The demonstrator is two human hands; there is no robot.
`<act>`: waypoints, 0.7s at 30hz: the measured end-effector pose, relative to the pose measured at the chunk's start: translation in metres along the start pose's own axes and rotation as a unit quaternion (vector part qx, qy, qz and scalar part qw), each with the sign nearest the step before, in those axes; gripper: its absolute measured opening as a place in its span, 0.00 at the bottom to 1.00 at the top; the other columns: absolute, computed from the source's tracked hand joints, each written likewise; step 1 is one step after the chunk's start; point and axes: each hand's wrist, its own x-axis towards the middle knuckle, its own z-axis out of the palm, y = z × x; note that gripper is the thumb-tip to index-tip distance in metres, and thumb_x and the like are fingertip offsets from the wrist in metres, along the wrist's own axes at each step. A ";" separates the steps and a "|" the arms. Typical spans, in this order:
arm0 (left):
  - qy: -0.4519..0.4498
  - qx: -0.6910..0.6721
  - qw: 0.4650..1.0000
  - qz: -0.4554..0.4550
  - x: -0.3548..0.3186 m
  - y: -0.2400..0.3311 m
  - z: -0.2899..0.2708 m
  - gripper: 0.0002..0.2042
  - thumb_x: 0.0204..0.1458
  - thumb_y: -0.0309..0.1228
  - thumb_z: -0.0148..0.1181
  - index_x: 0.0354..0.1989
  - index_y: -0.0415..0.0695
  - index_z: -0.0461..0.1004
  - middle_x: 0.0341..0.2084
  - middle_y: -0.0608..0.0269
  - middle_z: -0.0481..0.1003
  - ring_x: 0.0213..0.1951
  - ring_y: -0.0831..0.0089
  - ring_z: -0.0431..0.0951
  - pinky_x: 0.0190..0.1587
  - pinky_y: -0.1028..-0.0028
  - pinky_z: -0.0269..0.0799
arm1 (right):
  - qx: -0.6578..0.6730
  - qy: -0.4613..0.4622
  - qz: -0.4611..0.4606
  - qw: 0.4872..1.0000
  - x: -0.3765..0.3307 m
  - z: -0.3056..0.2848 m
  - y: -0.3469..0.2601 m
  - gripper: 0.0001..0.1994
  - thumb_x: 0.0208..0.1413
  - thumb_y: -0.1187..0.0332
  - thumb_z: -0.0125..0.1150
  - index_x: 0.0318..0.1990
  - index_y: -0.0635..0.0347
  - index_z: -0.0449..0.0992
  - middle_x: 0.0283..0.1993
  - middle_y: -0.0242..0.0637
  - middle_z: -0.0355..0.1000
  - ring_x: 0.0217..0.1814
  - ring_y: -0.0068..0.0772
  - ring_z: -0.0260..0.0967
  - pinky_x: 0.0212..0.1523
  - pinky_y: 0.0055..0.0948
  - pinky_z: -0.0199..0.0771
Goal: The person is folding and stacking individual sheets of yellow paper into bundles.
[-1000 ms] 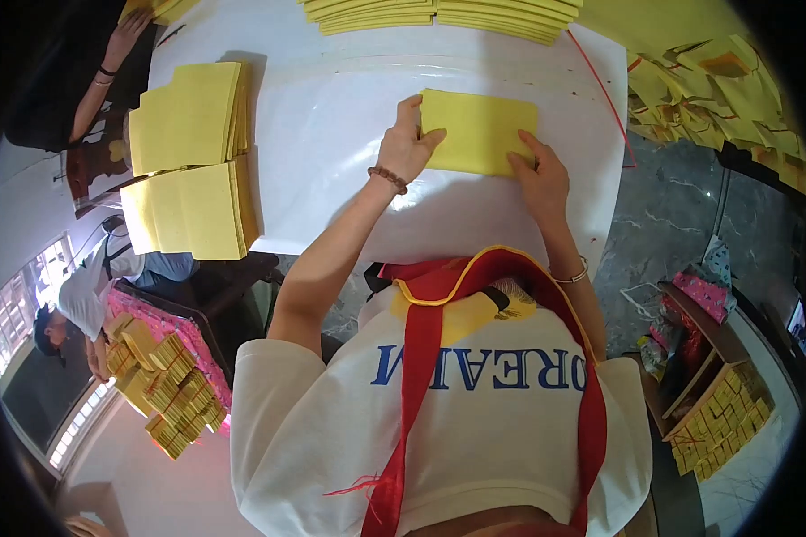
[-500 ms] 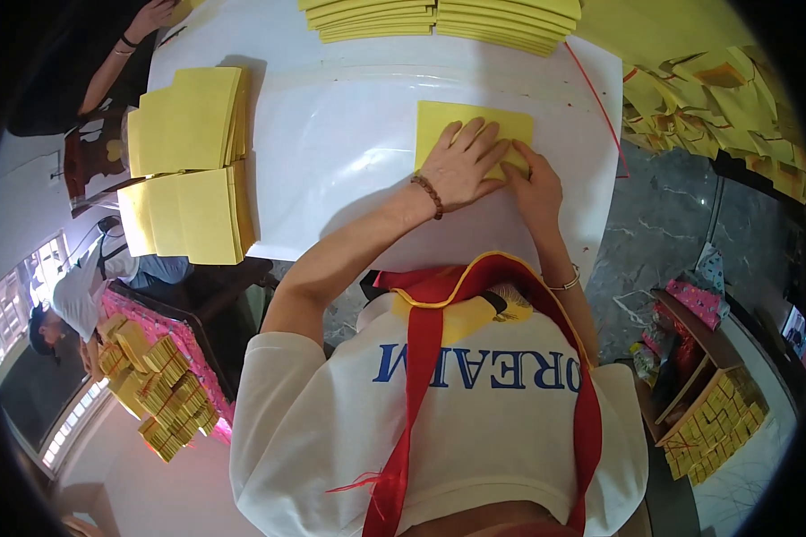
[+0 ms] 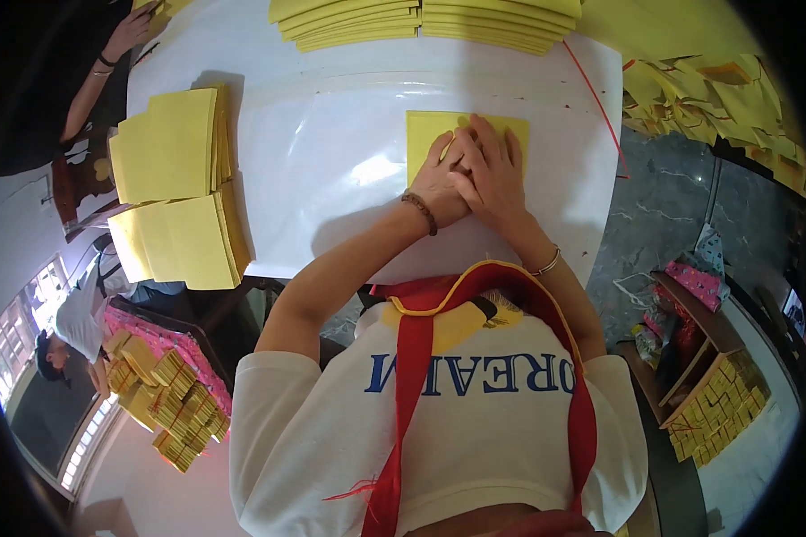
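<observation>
A square of folded yellow paper [image 3: 424, 132] lies flat on the white-covered table in front of me. My left hand [image 3: 441, 186], with a beaded bracelet at its wrist, rests on the paper's lower part with fingers stretched out. Overlapping it, my right hand [image 3: 497, 183] presses down with its fingers spread toward the far edge of the sheet. Parts of the left fingers are hidden beneath the right hand. Neither hand grips anything.
Piles of yellow paper [image 3: 166, 152] stand at the table's left edge, and more stacks [image 3: 349, 22] lie at the far edge. A red string [image 3: 595, 107] runs along the right. Another person's hand [image 3: 132, 29] is at the far left corner. Bundled yellow stacks [image 3: 721, 407] fill a shelf.
My right hand has moved left from the paper's right edge onto my left hand. The left hand has slid slightly toward me, and the view has shifted a little.
</observation>
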 end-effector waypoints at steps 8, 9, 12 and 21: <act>0.172 -0.356 0.913 -0.096 -0.016 -0.028 -0.001 0.22 0.49 0.29 0.49 0.55 0.41 0.63 0.55 0.52 0.61 0.61 0.56 0.52 0.62 0.61 0.43 | 0.135 0.037 0.059 0.988 -0.001 0.010 0.002 0.26 0.54 0.54 0.49 0.58 0.55 0.62 0.61 0.41 0.57 0.63 0.40 0.54 0.63 0.49 0.43; 0.201 -0.312 0.924 -0.092 -0.020 -0.034 -0.011 0.25 0.48 0.31 0.53 0.57 0.40 0.60 0.56 0.50 0.59 0.61 0.55 0.52 0.60 0.58 0.44 | 0.009 0.007 0.037 0.999 0.002 0.012 -0.002 0.25 0.53 0.55 0.50 0.57 0.54 0.63 0.60 0.40 0.58 0.63 0.39 0.54 0.62 0.49 0.45; 0.172 -0.109 0.972 -0.116 -0.032 -0.034 -0.048 0.30 0.48 0.38 0.56 0.59 0.39 0.56 0.58 0.46 0.57 0.60 0.51 0.54 0.60 0.57 0.46 | -0.124 -0.027 0.008 0.992 0.008 0.009 -0.008 0.25 0.51 0.55 0.53 0.56 0.54 0.64 0.59 0.39 0.59 0.63 0.38 0.54 0.61 0.49 0.49; -0.020 0.068 0.997 -0.036 -0.067 -0.028 -0.041 0.37 0.42 0.48 0.60 0.58 0.36 0.58 0.62 0.48 0.51 0.64 0.53 0.48 0.62 0.49 0.40 | -0.137 -0.032 0.000 0.990 0.005 0.007 -0.010 0.27 0.51 0.54 0.54 0.58 0.52 0.62 0.62 0.40 0.56 0.64 0.40 0.51 0.61 0.50 0.47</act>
